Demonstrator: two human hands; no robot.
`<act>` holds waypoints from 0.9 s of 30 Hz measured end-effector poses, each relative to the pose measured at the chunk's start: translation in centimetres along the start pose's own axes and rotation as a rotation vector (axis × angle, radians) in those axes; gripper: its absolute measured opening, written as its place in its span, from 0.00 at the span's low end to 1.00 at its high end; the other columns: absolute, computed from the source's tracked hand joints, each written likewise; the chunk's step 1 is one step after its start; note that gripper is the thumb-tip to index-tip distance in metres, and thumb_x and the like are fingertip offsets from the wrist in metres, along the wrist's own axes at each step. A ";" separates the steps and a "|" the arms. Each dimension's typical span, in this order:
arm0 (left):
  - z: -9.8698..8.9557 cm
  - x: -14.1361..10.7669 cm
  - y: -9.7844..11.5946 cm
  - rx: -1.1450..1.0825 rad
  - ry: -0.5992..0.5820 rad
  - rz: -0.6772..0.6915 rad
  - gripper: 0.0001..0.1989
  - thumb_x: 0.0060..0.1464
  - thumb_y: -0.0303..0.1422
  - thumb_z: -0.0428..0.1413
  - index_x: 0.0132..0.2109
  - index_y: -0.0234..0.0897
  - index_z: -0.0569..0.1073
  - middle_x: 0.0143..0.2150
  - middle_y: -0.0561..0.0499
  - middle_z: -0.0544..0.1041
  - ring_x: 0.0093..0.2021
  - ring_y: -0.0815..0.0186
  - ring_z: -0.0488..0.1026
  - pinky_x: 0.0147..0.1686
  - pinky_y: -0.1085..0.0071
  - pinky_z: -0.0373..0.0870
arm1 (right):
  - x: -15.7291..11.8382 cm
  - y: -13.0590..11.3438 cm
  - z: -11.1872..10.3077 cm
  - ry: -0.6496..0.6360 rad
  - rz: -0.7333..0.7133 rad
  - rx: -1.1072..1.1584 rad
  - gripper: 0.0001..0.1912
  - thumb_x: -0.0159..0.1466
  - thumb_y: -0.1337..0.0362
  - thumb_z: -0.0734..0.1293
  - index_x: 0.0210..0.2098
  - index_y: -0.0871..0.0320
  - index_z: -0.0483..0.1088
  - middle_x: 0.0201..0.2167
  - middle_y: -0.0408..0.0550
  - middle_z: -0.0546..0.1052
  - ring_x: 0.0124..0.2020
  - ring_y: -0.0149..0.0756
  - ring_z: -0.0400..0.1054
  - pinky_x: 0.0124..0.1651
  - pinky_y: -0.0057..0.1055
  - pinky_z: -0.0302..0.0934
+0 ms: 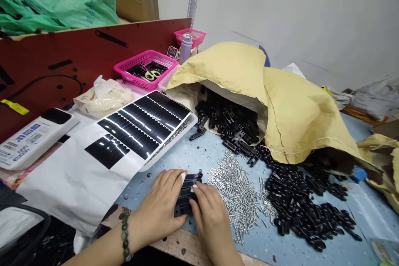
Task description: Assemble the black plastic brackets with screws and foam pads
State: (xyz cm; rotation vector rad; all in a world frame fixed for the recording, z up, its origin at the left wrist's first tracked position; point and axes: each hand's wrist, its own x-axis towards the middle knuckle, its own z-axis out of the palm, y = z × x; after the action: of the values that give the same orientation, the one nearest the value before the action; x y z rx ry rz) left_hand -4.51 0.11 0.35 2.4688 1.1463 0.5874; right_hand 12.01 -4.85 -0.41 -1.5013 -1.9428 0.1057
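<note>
Several black plastic parts [186, 193] lie side by side near the front edge of the blue table. My left hand [165, 201] wraps round their left side, its thumb along the lower end. From the right, my right hand [210, 212] presses its fingertips on the same parts. White coverings show on fingertips of both hands. Just right of my hands is a pile of silver screws and nuts [238, 193]. Farther right lies a heap of small black pieces [296, 203]. More black parts [233, 120] spill out of a yellow paper sack [224, 66].
A sheet of black stickers [140, 129] rests over a white tray at the left. Behind it stand a pink basket [124, 68] with scissors and a purple bottle [185, 48]. A second yellow sack [305, 112] lies right. A white box [28, 141] is far left.
</note>
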 end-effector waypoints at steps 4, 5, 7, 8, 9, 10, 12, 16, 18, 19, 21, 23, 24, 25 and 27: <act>0.4 0.1 0.1 0.008 -0.002 -0.015 0.36 0.46 0.30 0.56 0.62 0.35 0.54 0.55 0.40 0.67 0.57 0.47 0.64 0.57 0.45 0.62 | 0.7 0.8 -0.5 -0.082 -0.018 0.024 0.16 0.68 0.70 0.58 0.53 0.59 0.68 0.51 0.56 0.74 0.53 0.44 0.68 0.54 0.47 0.68; 0.4 0.1 0.1 0.000 -0.006 -0.020 0.35 0.47 0.31 0.56 0.62 0.36 0.55 0.55 0.40 0.67 0.57 0.47 0.64 0.56 0.46 0.63 | 0.9 1.0 -0.7 -0.093 -0.010 0.018 0.17 0.68 0.69 0.58 0.55 0.60 0.66 0.55 0.57 0.72 0.57 0.45 0.65 0.56 0.49 0.65; 0.5 0.3 0.1 -0.018 -0.013 -0.026 0.34 0.47 0.31 0.57 0.61 0.37 0.55 0.55 0.40 0.67 0.56 0.47 0.64 0.55 0.46 0.64 | 1.2 1.6 -1.1 -0.119 -0.032 -0.004 0.21 0.68 0.69 0.57 0.60 0.60 0.61 0.61 0.57 0.66 0.63 0.47 0.58 0.61 0.54 0.59; 0.5 0.4 0.1 -0.028 -0.016 -0.028 0.34 0.46 0.31 0.57 0.60 0.37 0.56 0.54 0.41 0.67 0.56 0.47 0.64 0.55 0.46 0.63 | 1.3 2.0 -1.3 -0.132 -0.051 -0.006 0.22 0.68 0.70 0.57 0.62 0.59 0.59 0.62 0.56 0.64 0.64 0.47 0.56 0.62 0.56 0.56; 0.4 0.5 0.1 -0.036 -0.021 -0.028 0.34 0.46 0.31 0.57 0.60 0.36 0.56 0.54 0.41 0.67 0.56 0.47 0.63 0.55 0.47 0.63 | 1.4 2.3 -1.6 -0.139 -0.061 0.005 0.23 0.68 0.71 0.57 0.63 0.58 0.58 0.62 0.55 0.64 0.64 0.46 0.56 0.63 0.56 0.54; 0.3 0.6 0.2 -0.044 -0.028 -0.027 0.33 0.45 0.30 0.57 0.59 0.36 0.57 0.53 0.41 0.67 0.56 0.47 0.63 0.55 0.47 0.63 | 1.3 2.6 -1.9 -0.129 -0.052 0.027 0.23 0.68 0.71 0.57 0.62 0.57 0.58 0.61 0.54 0.65 0.63 0.45 0.57 0.63 0.56 0.54; -0.1 0.9 0.2 -0.063 -0.043 -0.023 0.34 0.44 0.29 0.56 0.59 0.34 0.57 0.52 0.40 0.67 0.55 0.47 0.63 0.55 0.48 0.63 | 1.1 3.1 -2.6 -0.036 0.035 0.081 0.22 0.68 0.72 0.57 0.61 0.56 0.60 0.59 0.54 0.68 0.61 0.44 0.61 0.62 0.54 0.58; -0.9 0.7 0.0 -0.096 -0.049 -0.049 0.33 0.47 0.30 0.56 0.60 0.34 0.57 0.52 0.41 0.67 0.55 0.49 0.62 0.55 0.49 0.63 | 0.5 2.3 -3.3 0.098 0.102 0.110 0.22 0.68 0.73 0.57 0.60 0.55 0.61 0.57 0.54 0.70 0.59 0.43 0.63 0.58 0.49 0.64; -1.0 0.1 -0.3 -0.062 -0.027 -0.061 0.32 0.47 0.31 0.57 0.60 0.34 0.57 0.53 0.40 0.67 0.55 0.48 0.63 0.54 0.49 0.64 | 0.1 1.1 -2.9 0.011 -0.047 0.068 0.24 0.67 0.73 0.58 0.62 0.59 0.59 0.58 0.56 0.69 0.61 0.44 0.62 0.60 0.50 0.61; -1.0 -0.3 -0.5 -0.031 -0.013 -0.066 0.32 0.46 0.31 0.57 0.59 0.34 0.58 0.53 0.40 0.67 0.55 0.47 0.63 0.53 0.48 0.64 | -0.1 0.5 -2.6 -0.048 -0.143 0.045 0.24 0.66 0.72 0.58 0.61 0.61 0.59 0.59 0.56 0.69 0.61 0.45 0.61 0.61 0.50 0.60; -0.7 -1.0 -0.8 0.028 -0.002 -0.082 0.32 0.45 0.30 0.56 0.59 0.34 0.58 0.54 0.40 0.67 0.55 0.46 0.64 0.52 0.48 0.65 | -0.7 -0.4 -1.7 -0.117 -0.301 0.009 0.21 0.66 0.68 0.59 0.58 0.65 0.63 0.58 0.56 0.70 0.61 0.46 0.61 0.62 0.48 0.59; -0.4 -1.6 -1.0 0.051 -0.003 -0.101 0.33 0.45 0.30 0.56 0.60 0.33 0.58 0.54 0.39 0.67 0.55 0.47 0.63 0.53 0.49 0.64 | -1.6 -0.7 -1.1 -0.119 -0.369 -0.009 0.19 0.66 0.66 0.59 0.54 0.65 0.67 0.55 0.55 0.73 0.59 0.45 0.64 0.63 0.46 0.58; -0.3 -1.8 -1.0 0.051 -0.005 -0.108 0.33 0.46 0.30 0.56 0.60 0.33 0.58 0.55 0.39 0.67 0.56 0.47 0.63 0.54 0.49 0.63 | -2.2 -0.7 -1.0 -0.109 -0.358 -0.020 0.18 0.66 0.67 0.59 0.53 0.65 0.68 0.53 0.55 0.74 0.58 0.44 0.65 0.63 0.46 0.57; -0.2 -1.8 -1.0 0.049 -0.007 -0.111 0.34 0.46 0.31 0.56 0.61 0.32 0.57 0.55 0.39 0.66 0.56 0.47 0.62 0.54 0.49 0.63 | -2.7 -0.6 -0.9 -0.105 -0.325 -0.032 0.17 0.65 0.68 0.59 0.53 0.64 0.69 0.51 0.54 0.76 0.56 0.43 0.67 0.63 0.46 0.57; -0.1 -1.8 -0.9 0.046 -0.008 -0.109 0.34 0.47 0.31 0.56 0.61 0.31 0.57 0.55 0.39 0.66 0.56 0.47 0.62 0.55 0.48 0.62 | -3.6 -0.5 -0.8 -0.126 -0.230 -0.061 0.18 0.64 0.71 0.59 0.52 0.62 0.69 0.48 0.53 0.77 0.54 0.43 0.69 0.64 0.47 0.56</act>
State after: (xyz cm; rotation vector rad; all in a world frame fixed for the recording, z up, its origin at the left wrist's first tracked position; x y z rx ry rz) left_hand -6.24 -0.74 -0.42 2.4264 1.2953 0.5248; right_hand 12.41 -8.46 -1.22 -1.3257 -2.2238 0.0417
